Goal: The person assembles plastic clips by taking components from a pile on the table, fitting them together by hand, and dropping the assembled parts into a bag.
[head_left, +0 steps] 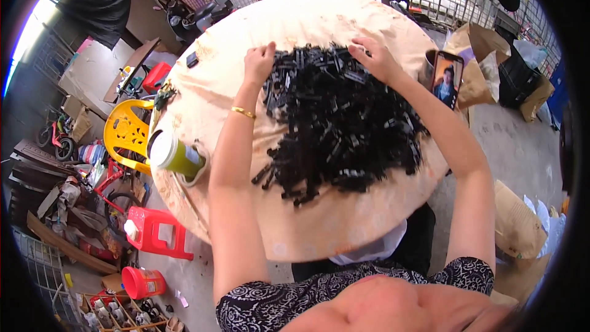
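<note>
A broad heap of small black plastic pieces (350, 123) covers the middle of a round table (313, 230) with a pale cloth. At the heap's far left edge is my left hand (259, 63), its fingers curled in; whatever lies in them is hidden. My right hand (376, 61) reaches over the far right edge of the heap, with thumb and fingers spread apart and nothing seen between them. A single black piece (192, 59) lies apart near the table's left rim.
A green cup with a white lid (175, 155) stands at the left rim. On the right, a phone (447, 80) leans against a dark cup (427, 64). Around the table are a yellow chair (126, 132), a red stool (157, 230), a red bucket (142, 283) and paper bags (476, 49).
</note>
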A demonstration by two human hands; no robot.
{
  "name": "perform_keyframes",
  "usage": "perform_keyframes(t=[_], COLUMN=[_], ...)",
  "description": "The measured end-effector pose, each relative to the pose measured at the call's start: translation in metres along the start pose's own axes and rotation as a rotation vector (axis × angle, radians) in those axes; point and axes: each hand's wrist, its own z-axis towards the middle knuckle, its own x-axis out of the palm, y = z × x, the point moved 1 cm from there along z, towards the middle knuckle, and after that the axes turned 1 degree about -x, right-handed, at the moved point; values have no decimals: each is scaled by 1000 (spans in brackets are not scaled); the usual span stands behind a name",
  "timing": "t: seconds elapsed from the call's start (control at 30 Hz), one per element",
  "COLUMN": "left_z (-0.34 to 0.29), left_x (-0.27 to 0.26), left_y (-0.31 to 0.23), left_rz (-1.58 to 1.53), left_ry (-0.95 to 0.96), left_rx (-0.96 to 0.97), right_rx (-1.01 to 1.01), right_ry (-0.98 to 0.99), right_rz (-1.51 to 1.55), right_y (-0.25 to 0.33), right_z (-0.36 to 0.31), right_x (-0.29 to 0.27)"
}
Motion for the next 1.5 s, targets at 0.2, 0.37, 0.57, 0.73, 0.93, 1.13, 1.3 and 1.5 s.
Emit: perform_keyframes(t=[0.2, 0.37, 0.57, 0.73, 0.93, 1.13, 1.3, 1.5], left_z=[55, 71, 40, 14, -41, -91, -137, -181], left_x=[53, 102, 72, 41, -6, -29, -40, -56], left_y=[129, 88, -4, 3, -42, -61, -68, -102], left_rz=[221, -315, -952, -969, -1297, -1043, -631, -257], left_ry=[147, 342, 696, 607, 668, 390, 78, -77], left_rx=[-360, -281, -573, -625, -565, -188, 142, 304], right_rx=[350, 348, 427, 309, 153, -188, -426, -688], right_ry=[294, 651, 706, 720, 674, 471, 353, 247], right_rz=[-180, 87, 342, 331, 393, 161, -82, -447], right_y=[-51, -75, -37, 10, 50, 83, 109, 118], right_z=[73, 100, 100, 80, 46, 4, -30, -70], right_x=[54, 88, 96, 97, 73, 65, 47, 38])
